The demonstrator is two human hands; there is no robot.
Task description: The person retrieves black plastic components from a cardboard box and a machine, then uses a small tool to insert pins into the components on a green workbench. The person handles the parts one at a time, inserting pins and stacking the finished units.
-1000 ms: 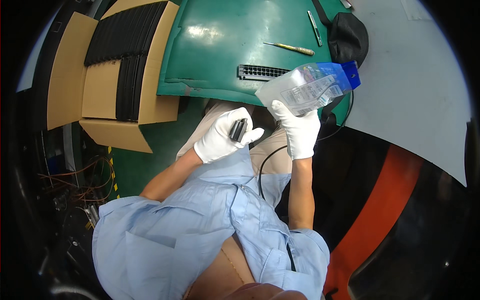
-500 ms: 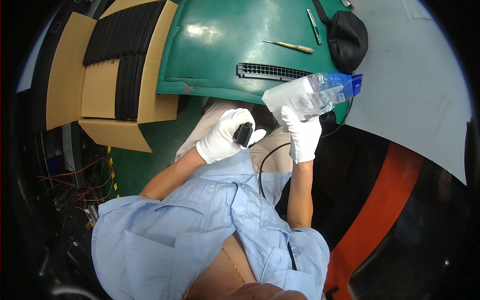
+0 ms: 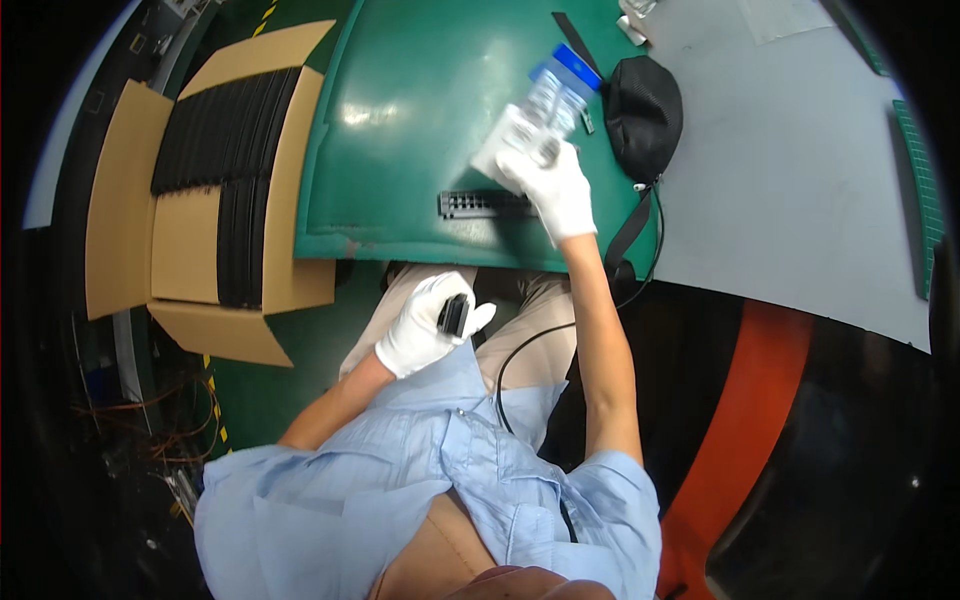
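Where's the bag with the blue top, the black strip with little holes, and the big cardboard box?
Blue-topped bag [image 3: 541, 112]: head view, its middle, below the blue.
Black strip [image 3: 485, 205]: head view, its holed part.
Cardboard box [image 3: 122, 215]: head view, its left flap.

At the view's one o'clock, the white-gloved right hand [image 3: 555, 195] is gripping a clear, blue-topped plastic package [image 3: 548, 102]; near centre, the white-gloved left hand [image 3: 418, 325] is clasping a small black block [image 3: 453, 316]; at ten o'clock, an open brown cardboard box [image 3: 285, 200] is standing.

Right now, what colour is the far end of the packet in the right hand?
The far end is blue, seen best in the head view.
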